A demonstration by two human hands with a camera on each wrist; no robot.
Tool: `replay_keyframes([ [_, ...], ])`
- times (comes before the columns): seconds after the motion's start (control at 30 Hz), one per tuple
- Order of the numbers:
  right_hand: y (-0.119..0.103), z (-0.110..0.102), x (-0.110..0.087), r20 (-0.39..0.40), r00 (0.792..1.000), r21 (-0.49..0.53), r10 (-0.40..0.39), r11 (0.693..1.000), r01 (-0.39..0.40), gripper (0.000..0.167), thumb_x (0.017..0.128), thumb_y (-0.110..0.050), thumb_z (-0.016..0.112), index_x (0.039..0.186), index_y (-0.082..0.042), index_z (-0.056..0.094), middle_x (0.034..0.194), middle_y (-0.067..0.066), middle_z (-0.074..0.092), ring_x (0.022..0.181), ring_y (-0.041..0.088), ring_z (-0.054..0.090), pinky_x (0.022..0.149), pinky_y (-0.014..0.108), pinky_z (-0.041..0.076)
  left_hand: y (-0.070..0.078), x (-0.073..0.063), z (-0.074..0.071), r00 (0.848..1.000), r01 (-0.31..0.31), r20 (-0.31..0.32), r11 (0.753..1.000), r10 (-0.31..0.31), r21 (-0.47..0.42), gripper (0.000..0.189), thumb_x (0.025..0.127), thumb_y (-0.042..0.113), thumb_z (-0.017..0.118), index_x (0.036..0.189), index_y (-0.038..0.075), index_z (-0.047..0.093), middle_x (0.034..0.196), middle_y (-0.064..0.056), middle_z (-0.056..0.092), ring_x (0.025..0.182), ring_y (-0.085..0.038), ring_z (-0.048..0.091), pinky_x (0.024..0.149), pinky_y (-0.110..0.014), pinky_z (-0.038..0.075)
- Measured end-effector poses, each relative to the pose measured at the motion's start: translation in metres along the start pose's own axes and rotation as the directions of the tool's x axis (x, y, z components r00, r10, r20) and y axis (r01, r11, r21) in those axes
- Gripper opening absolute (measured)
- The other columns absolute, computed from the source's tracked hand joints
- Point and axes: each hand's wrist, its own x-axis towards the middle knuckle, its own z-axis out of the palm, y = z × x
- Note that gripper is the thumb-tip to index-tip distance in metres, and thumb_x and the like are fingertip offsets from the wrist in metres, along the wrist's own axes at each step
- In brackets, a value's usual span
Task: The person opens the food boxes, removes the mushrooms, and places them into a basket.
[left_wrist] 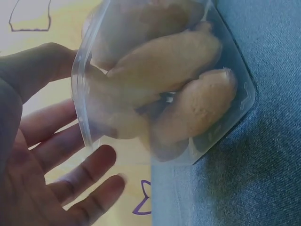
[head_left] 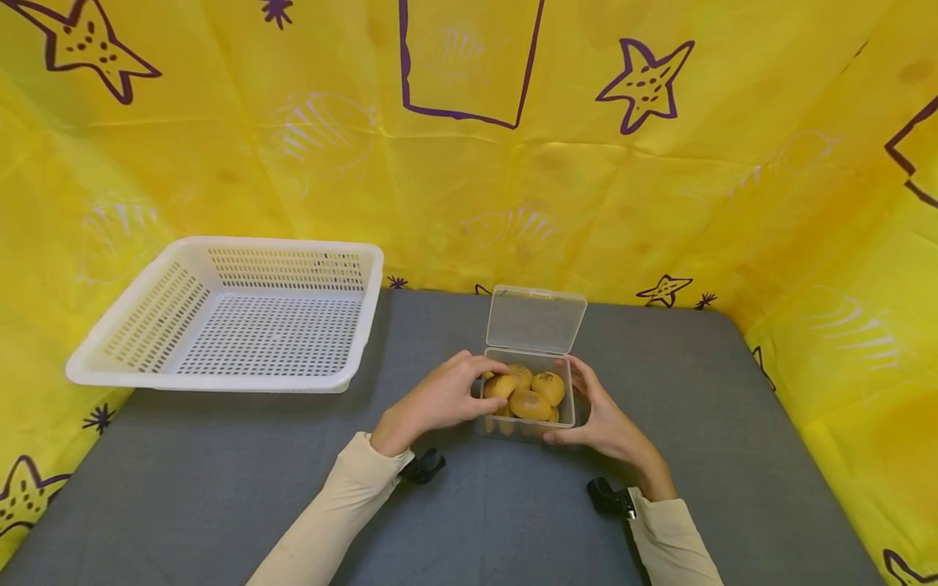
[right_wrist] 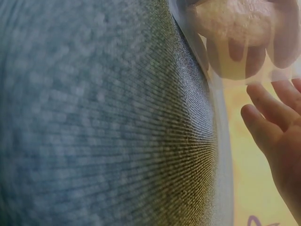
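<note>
A clear plastic box (head_left: 564, 407) stands on the table with its hinged lid (head_left: 536, 320) raised at the back. Several rounded yellow fruits (head_left: 531, 404) with brownish marks fill it; through the wall in the left wrist view a fruit (left_wrist: 200, 104) looks tapered. My left hand (head_left: 440, 396) reaches over the left rim, thumb and index finger on either side of the front-left fruit (head_left: 501, 386). Its other fingers (left_wrist: 96, 172) spread outside the wall. With the thumb near the front corner and fingers along the side, my right hand (head_left: 602, 419) holds the box's right side.
A large white slotted plastic basket (head_left: 207, 380) sits at the back left, its bottom bare. Grey cloth (head_left: 469, 521) covers the table. Behind and on both sides hangs a yellow curtain (head_left: 469, 187) printed with starfish and fish. Each wrist wears a small black camera (head_left: 425, 466).
</note>
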Motion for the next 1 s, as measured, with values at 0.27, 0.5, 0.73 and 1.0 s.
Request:
replay_keyframes([
  [0.27,0.001,0.0,0.0,0.007,1.0,-0.017,0.028,0.999,-0.028,0.112,0.07,-0.016,0.091,0.155,-0.014,0.018,0.159,0.017,0.029,0.145,0.046,0.029,0.114,0.069,0.021,0.002,-0.003,0.001,0.997,-0.031,-0.077,0.999,0.032,0.013,0.037,0.087,0.03,0.076,0.121,0.016,0.07,0.113,0.003,0.071,0.095,-0.02,0.057,0.082,-0.033,0.048],
  [0.5,0.0,0.0,0.0,-0.003,1.0,-0.006,0.013,1.0,-0.013,0.112,0.068,-0.014,0.091,0.154,-0.011,0.019,0.158,0.018,0.032,0.143,0.045,0.033,0.113,0.068,0.022,0.005,-0.004,-0.005,0.976,-0.133,-0.182,0.99,0.122,-0.051,0.035,0.089,0.025,0.075,0.123,0.018,0.069,0.114,0.001,0.067,0.103,-0.017,0.061,0.092,-0.037,0.052],
  [0.73,0.002,0.0,-0.001,0.001,1.0,-0.004,0.007,1.0,-0.007,0.111,0.069,-0.014,0.091,0.154,-0.013,0.019,0.158,0.018,0.032,0.144,0.045,0.032,0.112,0.069,0.023,0.004,-0.008,-0.014,0.968,-0.149,-0.222,0.982,0.12,-0.118,0.031,0.09,0.019,0.073,0.121,0.014,0.07,0.116,-0.003,0.065,0.107,-0.017,0.062,0.093,-0.038,0.053],
  [1.0,0.002,-0.002,0.0,0.004,1.0,0.008,-0.004,1.0,0.004,0.112,0.069,-0.013,0.091,0.154,-0.013,0.019,0.158,0.018,0.031,0.143,0.044,0.032,0.113,0.068,0.023,0.0,-0.012,-0.016,0.975,-0.134,-0.197,0.981,0.105,-0.141,0.026,0.093,0.016,0.068,0.119,0.015,0.07,0.121,-0.001,0.065,0.11,-0.015,0.061,0.094,-0.036,0.052],
])
